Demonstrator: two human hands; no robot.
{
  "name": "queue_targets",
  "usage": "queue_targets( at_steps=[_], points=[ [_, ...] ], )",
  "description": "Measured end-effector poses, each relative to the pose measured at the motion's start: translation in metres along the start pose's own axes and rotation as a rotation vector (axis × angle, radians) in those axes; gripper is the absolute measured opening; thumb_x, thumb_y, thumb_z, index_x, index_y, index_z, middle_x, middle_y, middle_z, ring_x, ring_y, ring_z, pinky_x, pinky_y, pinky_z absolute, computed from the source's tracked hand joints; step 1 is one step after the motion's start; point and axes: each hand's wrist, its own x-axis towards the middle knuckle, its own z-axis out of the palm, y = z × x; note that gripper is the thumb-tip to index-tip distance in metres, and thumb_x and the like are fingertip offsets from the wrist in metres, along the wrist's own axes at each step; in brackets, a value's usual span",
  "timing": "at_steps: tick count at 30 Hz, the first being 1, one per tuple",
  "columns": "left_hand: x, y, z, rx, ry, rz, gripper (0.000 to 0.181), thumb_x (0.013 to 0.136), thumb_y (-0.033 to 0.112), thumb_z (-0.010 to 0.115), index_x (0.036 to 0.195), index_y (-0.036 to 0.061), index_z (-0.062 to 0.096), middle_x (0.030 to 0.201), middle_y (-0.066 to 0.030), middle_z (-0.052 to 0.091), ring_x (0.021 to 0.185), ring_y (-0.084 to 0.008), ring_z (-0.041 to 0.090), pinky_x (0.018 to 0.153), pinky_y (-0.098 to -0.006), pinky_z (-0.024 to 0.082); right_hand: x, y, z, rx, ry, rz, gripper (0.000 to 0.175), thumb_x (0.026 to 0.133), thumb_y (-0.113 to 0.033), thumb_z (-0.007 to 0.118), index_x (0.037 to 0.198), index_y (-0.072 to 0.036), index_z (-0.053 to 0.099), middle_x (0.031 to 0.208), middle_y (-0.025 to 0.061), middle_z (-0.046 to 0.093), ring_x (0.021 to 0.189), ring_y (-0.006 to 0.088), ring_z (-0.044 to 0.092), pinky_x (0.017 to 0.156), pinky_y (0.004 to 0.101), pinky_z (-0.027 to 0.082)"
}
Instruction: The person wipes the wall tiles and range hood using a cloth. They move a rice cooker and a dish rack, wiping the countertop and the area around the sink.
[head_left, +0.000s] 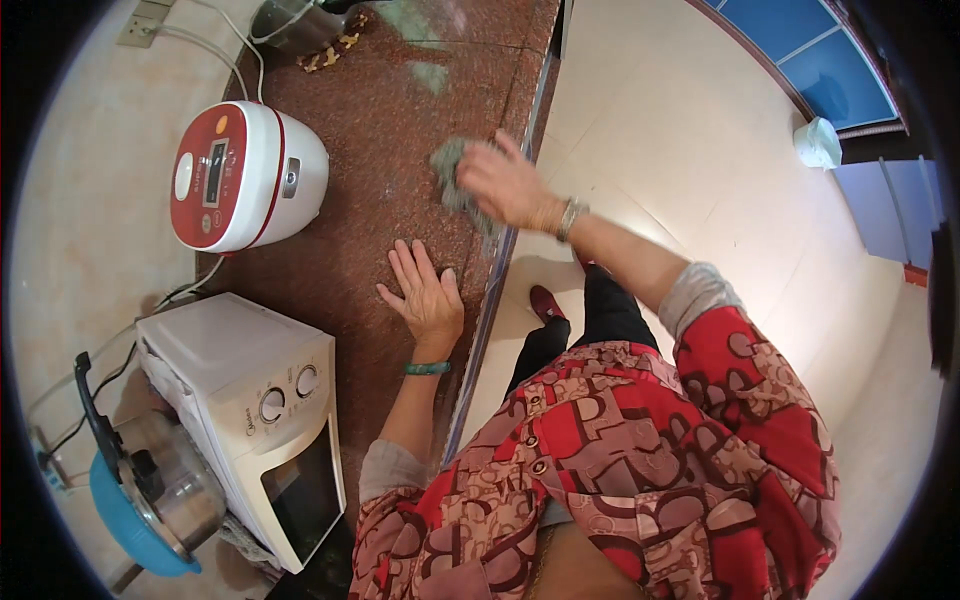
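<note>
My right hand (510, 186) presses a grey-green cloth (452, 174) against the reddish-brown speckled stone countertop (375, 142), near its front edge; the hand looks slightly blurred. Flat on the same countertop rests my left hand (427, 300), its fingers spread and nothing in it. A green bangle (427, 368) is on the left wrist and a metal watch or bracelet (571, 219) on the right. Beside the hands, towards the wall, stands a red and white rice cooker (292, 184). A white microwave oven (240, 397) is nearer my body, left of my left forearm.
A metal pot (296, 26) stands at the counter's far end. Behind the microwave are a steel pot with a black handle (176, 472) and a blue bowl (124, 517). Cords run along the wall to a socket (139, 31). A white bin (817, 144) stands on the floor by blue cabinets.
</note>
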Motion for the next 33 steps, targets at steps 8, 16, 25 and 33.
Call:
queue_targets(
  at_steps=[8, 16, 25, 33],
  points=[
    [-0.001, 0.003, -0.002, 0.062, 0.009, -0.008, 0.056, 0.098, 0.036, 0.031, 0.144, 0.0041, 0.028, 0.153, -0.0153, 0.017, 0.142, -0.0327, 0.014, 0.107, -0.0619, 0.007, 0.061, 0.177, -0.018, -0.228, -0.046, 0.117, 0.037, 0.083, -0.017, 0.059, 0.119, -0.017, 0.049, 0.125, 0.0042, 0.049, 0.128, 0.024, 0.038, 0.106, 0.0544, 0.024],
    [-0.004, -0.001, -0.007, 0.016, 0.037, -0.007, 0.056, 0.097, 0.035, 0.036, 0.142, 0.0036, 0.031, 0.152, -0.0166, 0.02, 0.14, -0.0348, 0.016, 0.106, -0.0638, 0.005, 0.114, 0.207, -0.028, -0.234, -0.027, 0.255, 0.052, 0.083, -0.021, 0.054, 0.131, -0.007, 0.043, 0.126, 0.0176, 0.05, 0.12, 0.0344, 0.044, 0.102, 0.0517, 0.031],
    [0.0, 0.003, -0.003, 0.06, 0.063, -0.011, 0.053, 0.096, 0.032, 0.039, 0.142, 0.0074, 0.031, 0.152, -0.0122, 0.022, 0.141, -0.0309, 0.017, 0.108, -0.0609, 0.006, 0.085, 0.084, 0.008, -0.313, -0.074, 0.128, 0.048, 0.084, -0.01, 0.047, 0.132, -0.002, 0.043, 0.13, 0.0252, 0.042, 0.125, 0.0353, 0.04, 0.105, 0.0429, 0.029],
    [0.0, 0.0, 0.0, 0.066, 0.09, -0.005, 0.054, 0.095, 0.032, 0.042, 0.141, 0.006, 0.033, 0.151, -0.0146, 0.023, 0.14, -0.0315, 0.02, 0.106, -0.0634, 0.01, 0.035, -0.03, 0.01, -0.001, -0.166, 0.002, 0.054, 0.082, -0.01, 0.052, 0.135, -0.002, 0.042, 0.139, 0.0254, 0.036, 0.13, 0.0353, 0.035, 0.11, 0.0458, 0.024]
  ],
)
